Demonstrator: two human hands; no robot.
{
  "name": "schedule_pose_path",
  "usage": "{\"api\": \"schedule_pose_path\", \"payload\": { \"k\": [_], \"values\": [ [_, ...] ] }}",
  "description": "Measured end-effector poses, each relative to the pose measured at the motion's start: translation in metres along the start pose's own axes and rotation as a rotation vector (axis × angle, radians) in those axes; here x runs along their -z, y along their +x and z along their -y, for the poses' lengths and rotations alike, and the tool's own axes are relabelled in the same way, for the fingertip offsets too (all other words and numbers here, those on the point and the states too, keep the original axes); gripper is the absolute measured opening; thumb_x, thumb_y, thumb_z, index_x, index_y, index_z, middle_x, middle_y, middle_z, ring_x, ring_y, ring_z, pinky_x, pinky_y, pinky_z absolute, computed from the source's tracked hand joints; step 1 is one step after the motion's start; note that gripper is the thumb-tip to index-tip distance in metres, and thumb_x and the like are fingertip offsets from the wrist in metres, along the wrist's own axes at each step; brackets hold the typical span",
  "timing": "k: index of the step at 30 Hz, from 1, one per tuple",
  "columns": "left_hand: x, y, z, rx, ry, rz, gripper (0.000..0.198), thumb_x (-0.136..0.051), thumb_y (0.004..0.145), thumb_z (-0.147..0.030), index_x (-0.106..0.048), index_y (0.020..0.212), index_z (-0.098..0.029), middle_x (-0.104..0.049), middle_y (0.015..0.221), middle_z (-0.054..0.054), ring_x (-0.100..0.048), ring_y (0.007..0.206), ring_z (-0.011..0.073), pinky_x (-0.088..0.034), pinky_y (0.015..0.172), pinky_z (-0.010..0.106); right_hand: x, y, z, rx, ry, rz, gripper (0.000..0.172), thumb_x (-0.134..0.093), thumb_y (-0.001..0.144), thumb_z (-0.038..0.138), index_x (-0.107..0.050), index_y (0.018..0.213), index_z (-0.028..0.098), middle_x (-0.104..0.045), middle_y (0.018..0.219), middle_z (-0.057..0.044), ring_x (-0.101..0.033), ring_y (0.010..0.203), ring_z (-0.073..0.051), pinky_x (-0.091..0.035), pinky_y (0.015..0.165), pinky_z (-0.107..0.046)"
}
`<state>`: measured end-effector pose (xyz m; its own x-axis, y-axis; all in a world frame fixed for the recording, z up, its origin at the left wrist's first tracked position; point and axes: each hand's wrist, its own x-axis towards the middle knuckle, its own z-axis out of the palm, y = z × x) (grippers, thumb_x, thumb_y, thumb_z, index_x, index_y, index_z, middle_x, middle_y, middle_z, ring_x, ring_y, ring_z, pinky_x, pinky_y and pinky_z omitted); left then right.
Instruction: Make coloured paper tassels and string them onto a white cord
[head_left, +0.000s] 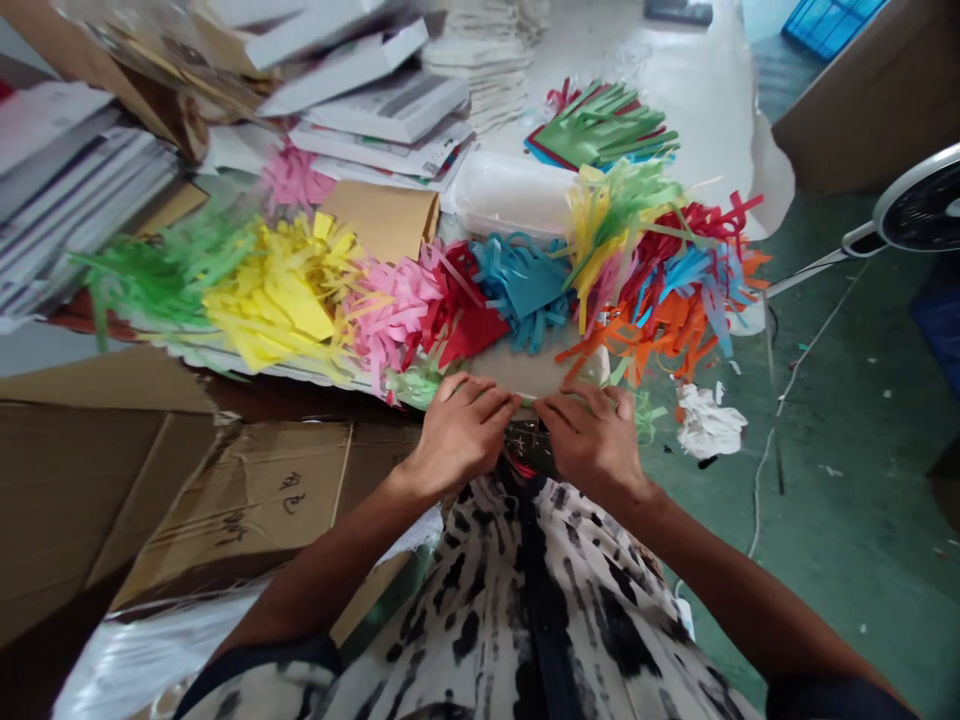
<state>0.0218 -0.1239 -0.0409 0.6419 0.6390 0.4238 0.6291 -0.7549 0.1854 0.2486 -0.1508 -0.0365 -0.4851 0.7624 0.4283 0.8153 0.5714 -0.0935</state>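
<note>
A pale cardboard sheet [525, 368] is held at lower centre of the frame, its near edge clasped in a narrow grip by the left hand [457, 435] and right hand [589, 440]. Fringed coloured paper strips [390, 320] are spread beyond it, and stacked printed papers [382, 110] are piled at upper left.
</note>
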Motion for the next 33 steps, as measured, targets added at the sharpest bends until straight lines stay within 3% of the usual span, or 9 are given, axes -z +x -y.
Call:
{"api": "schedule_pose_path", "payload": {
  "k": [3,7,11,16,21,24,28,30,33],
  "values": [
    [-0.001,-0.013,-0.014,-0.003,0.040,-0.039,0.029,-0.061,0.096,-0.014,-0.073,0.121,-0.020,-0.078,0.110,0.008,-0.069,0.103,0.0250,-0.049,0.091,0.043,0.003,-0.005,0.013,0.002,-0.012,0.012,0.016,-0.061,0.103,0.021,-0.074,0.111,0.019,-0.078,0.111,-0.010,-0.061,0.114,-0.026,-0.034,0.098,-0.046],
    [-0.004,-0.027,-0.025,0.043,0.101,-0.124,0.023,-0.062,0.098,-0.012,-0.074,0.115,-0.021,-0.079,0.103,0.007,-0.070,0.100,0.0225,-0.049,0.084,0.037,0.005,-0.006,0.025,-0.004,-0.072,-0.015,0.008,-0.064,0.102,0.018,-0.073,0.102,0.019,-0.078,0.105,-0.008,-0.061,0.111,-0.024,-0.033,0.099,-0.044],
    [-0.003,-0.027,-0.032,0.084,0.118,-0.129,0.019,-0.062,0.097,-0.012,-0.072,0.112,-0.017,-0.078,0.103,0.009,-0.070,0.096,0.0228,-0.050,0.081,0.037,0.006,-0.003,0.029,0.025,-0.056,0.013,0.008,-0.066,0.101,0.017,-0.072,0.096,0.020,-0.076,0.097,-0.005,-0.059,0.109,-0.023,-0.033,0.098,-0.042],
    [0.002,-0.023,-0.038,0.141,0.093,-0.136,0.018,-0.059,0.098,-0.012,-0.071,0.109,-0.016,-0.077,0.101,0.009,-0.069,0.092,0.0221,-0.055,0.082,0.036,0.006,-0.002,0.028,0.065,-0.097,-0.008,0.012,-0.064,0.101,0.015,-0.074,0.105,0.020,-0.074,0.093,-0.005,-0.057,0.103,-0.023,-0.033,0.094,-0.042],
    [0.003,-0.029,-0.047,0.204,0.015,-0.174,0.020,-0.056,0.098,-0.010,-0.073,0.108,-0.016,-0.077,0.100,0.010,-0.068,0.092,0.0222,-0.058,0.083,0.036,0.002,-0.003,0.026,0.104,-0.117,-0.014,0.015,-0.062,0.100,0.010,-0.070,0.090,0.018,-0.070,0.085,-0.005,-0.058,0.098,-0.023,-0.034,0.094,-0.042],
    [0.003,-0.033,-0.054,0.375,-0.194,-0.201,0.019,-0.057,0.100,-0.016,-0.075,0.104,-0.019,-0.077,0.098,0.009,-0.068,0.092,0.0223,-0.057,0.085,0.037,0.001,-0.002,0.024,0.155,-0.107,-0.081,0.015,-0.062,0.099,0.011,-0.069,0.088,0.018,-0.070,0.083,-0.005,-0.059,0.097,-0.023,-0.036,0.094,-0.041],
    [0.011,-0.037,-0.060,0.852,-0.783,-0.212,0.027,-0.066,0.100,-0.039,-0.078,0.115,-0.020,-0.079,0.110,0.009,-0.072,0.102,0.0236,-0.055,0.093,0.037,0.008,0.000,0.020,0.274,-0.008,-0.186,0.016,-0.060,0.101,0.012,-0.073,0.097,0.022,-0.076,0.091,-0.002,-0.063,0.103,-0.020,-0.037,0.098,-0.040],
    [0.017,-0.041,-0.060,1.033,-1.139,-0.118,0.035,-0.072,0.095,-0.049,-0.080,0.111,-0.018,-0.080,0.106,0.009,-0.073,0.096,0.0222,-0.055,0.086,0.032,0.014,0.001,0.020,0.307,0.017,-0.203,0.018,-0.059,0.102,0.013,-0.073,0.100,0.023,-0.077,0.094,-0.001,-0.063,0.105,-0.019,-0.038,0.100,-0.039],
    [0.023,-0.046,-0.061,1.151,-1.497,-0.019,0.042,-0.083,0.084,-0.056,-0.079,0.090,-0.014,-0.074,0.082,0.005,-0.063,0.068,0.0134,-0.045,0.064,0.022,0.021,0.003,0.021,0.344,0.051,-0.256,0.015,-0.061,0.102,0.016,-0.074,0.102,0.024,-0.078,0.096,-0.001,-0.064,0.105,-0.018,-0.037,0.102,-0.039]
  ]
}}
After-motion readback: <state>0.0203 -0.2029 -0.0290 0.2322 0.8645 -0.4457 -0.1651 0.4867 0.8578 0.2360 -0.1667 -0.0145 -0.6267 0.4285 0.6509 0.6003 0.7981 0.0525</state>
